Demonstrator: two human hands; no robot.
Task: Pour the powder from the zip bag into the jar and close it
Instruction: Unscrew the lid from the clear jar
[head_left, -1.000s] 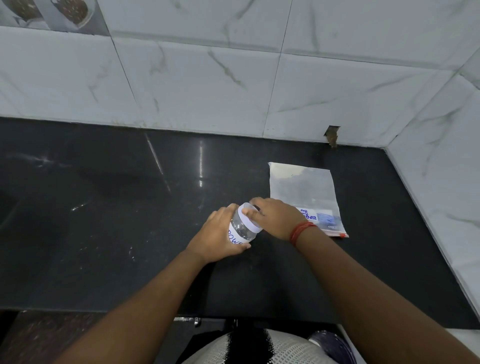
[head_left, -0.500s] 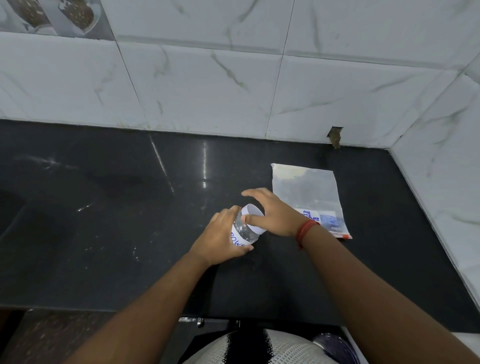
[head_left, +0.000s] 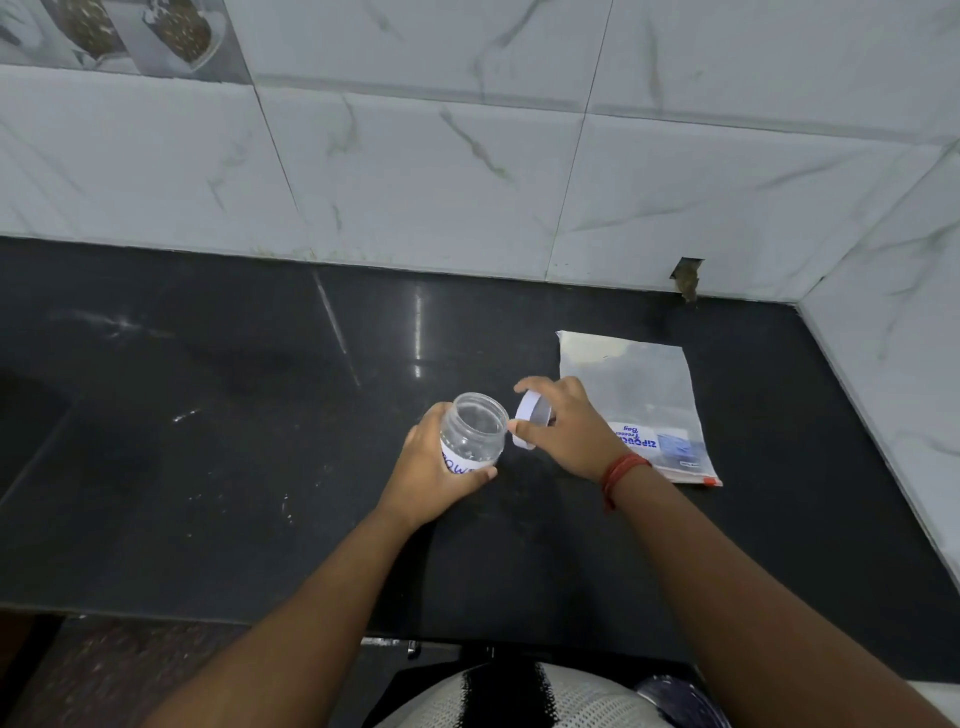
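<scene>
A small clear jar (head_left: 475, 431) with a white label stands on the black counter (head_left: 208, 441), its mouth uncovered. My left hand (head_left: 434, 475) is wrapped around its body. Just to the right, my right hand (head_left: 563, 431) holds the white lid (head_left: 531, 418) tilted on edge, a little apart from the jar's mouth. The zip bag (head_left: 631, 395) lies flat on the counter behind my right hand, pale powder showing at its far end and its printed, sealed end partly hidden by my wrist.
White marble-look tiled walls (head_left: 467, 171) rise at the back and along the right side, forming a corner with a small chipped hole (head_left: 687, 278). The counter's front edge runs just before my body.
The lid sat on the jar under my right hand a second ago. It has since come off and moved to the right, leaving the jar's mouth uncovered. The left hand kept its hold.
</scene>
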